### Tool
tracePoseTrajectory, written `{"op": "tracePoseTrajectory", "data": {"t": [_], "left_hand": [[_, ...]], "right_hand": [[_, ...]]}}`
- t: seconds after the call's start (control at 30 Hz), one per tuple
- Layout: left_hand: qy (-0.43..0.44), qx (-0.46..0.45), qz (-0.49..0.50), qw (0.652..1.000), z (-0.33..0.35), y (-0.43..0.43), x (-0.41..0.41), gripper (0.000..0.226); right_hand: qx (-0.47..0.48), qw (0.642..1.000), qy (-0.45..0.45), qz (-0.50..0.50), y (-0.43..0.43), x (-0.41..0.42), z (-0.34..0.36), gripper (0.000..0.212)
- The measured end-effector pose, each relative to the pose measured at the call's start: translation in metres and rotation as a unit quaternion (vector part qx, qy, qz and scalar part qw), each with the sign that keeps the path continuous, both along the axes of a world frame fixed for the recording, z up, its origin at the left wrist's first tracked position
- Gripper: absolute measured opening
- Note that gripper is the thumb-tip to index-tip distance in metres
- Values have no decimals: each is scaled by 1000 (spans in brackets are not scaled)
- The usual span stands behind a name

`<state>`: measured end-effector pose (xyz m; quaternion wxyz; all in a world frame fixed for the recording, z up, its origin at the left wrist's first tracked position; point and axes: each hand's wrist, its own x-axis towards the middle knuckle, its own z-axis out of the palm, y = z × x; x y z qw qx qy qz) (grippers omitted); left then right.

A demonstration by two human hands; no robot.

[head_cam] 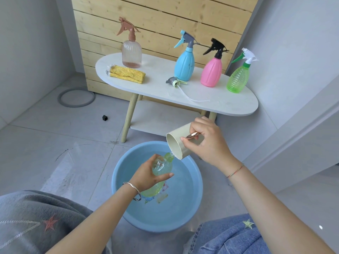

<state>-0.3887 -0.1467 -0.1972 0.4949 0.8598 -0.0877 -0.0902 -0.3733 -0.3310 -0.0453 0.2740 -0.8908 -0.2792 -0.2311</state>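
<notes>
Setting: grey tiled floor (45, 140) in a pale-walled corner; a slatted wooden panel (165, 21) stands behind a white oval tabletop (161, 85), which has a lower shelf (165, 118) beneath it.
Basin: blue basin (199, 182) on the floor, in front of the tabletop and between the person's knees; it holds shallow water.
Bottle: clear green bottle (160, 170), capless, held tilted above the basin with its open neck pointing up and to the right.
Left grip (146, 176): fingers and thumb are wrapped round the shoulder of the bottle; a silver bangle (132, 187) sits on the wrist.
Cup: cream cup (176, 145), tipped mouth-down to the left, with its lower lip just above the bottle's neck; a thin run of water shows between them.
Right grip (207, 142): clasps the cup's body, with fingers at its rose-gold handle (192, 134); a coloured thread (234, 171) circles the wrist.
Tabletop, left to right: clear spray bottle with a brown head (131, 54), folded yellow cloth (126, 74) just in front of it, blue spray bottle (184, 65), pink spray bottle (211, 72), green spray bottle (238, 77).
Loose part: spray head with tube (174, 82) lying on the tabletop at the foot of the blue spray bottle.
Floor items: grey ring (76, 98) and a small black block (104, 117), both left of the tabletop.
</notes>
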Motion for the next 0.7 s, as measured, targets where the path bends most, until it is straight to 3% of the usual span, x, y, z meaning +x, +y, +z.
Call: {"op": "tracePoseTrajectory", "data": {"t": [0.2, 0.33, 0.47, 0.53, 0.6, 0.7], "left_hand": [[4, -18, 11, 1000, -1, -1, 1, 60], [8, -28, 16, 999, -5, 2, 4, 57], [12, -54, 41, 998, -8, 8, 9, 56], [13, -69, 60, 996, -7, 12, 11, 58], [13, -81, 82, 993, -6, 16, 14, 50], [13, -92, 114, 989, -7, 21, 19, 44]], "right_hand": [[0, 1000, -2, 0, 2, 0, -2, 39], [78, 995, 41, -36, -4, 4, -6, 37], [258, 947, 146, -125, -14, 17, -19, 40], [306, 918, 184, -172, -22, 27, -36, 39], [304, 896, 243, -216, -31, 36, -61, 42], [228, 876, 325, -276, -43, 39, -112, 51]]}}
